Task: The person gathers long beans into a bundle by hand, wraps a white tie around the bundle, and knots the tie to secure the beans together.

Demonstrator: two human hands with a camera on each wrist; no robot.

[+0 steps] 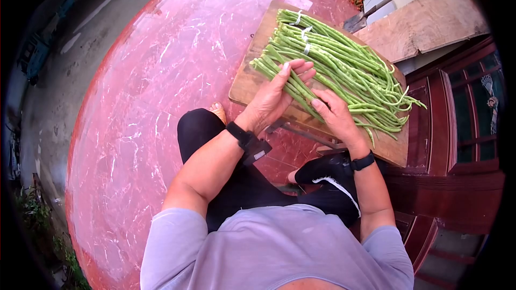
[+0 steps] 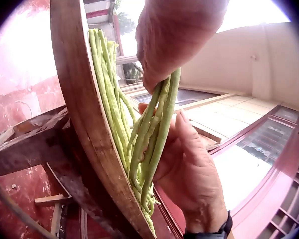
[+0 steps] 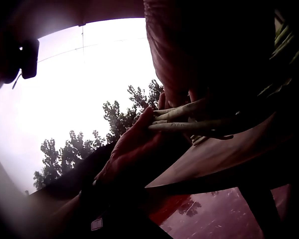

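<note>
A small bunch of long green beans (image 1: 297, 90) lies across both hands over the near edge of a wooden board (image 1: 242, 87). My left hand (image 1: 273, 96) holds the bunch near its left end, thumb on top and fingers behind the stems. Farther along, my right hand (image 1: 337, 115) grips the same beans between thumb and fingers. In the left wrist view, the held beans (image 2: 162, 122) run from the left hand (image 2: 182, 37) down to the right hand (image 2: 189, 174). Behind them on the board lie bundles of long beans (image 1: 338, 56), bound with white ties (image 1: 307, 48).
The board rests on a low stand above a red floor (image 1: 145, 96). Dark red door panels (image 1: 430, 129) stand close on the right. A plywood sheet (image 1: 424, 24) and a shovel (image 1: 357, 20) are beyond the board. My knees (image 1: 201, 129) are just below the board.
</note>
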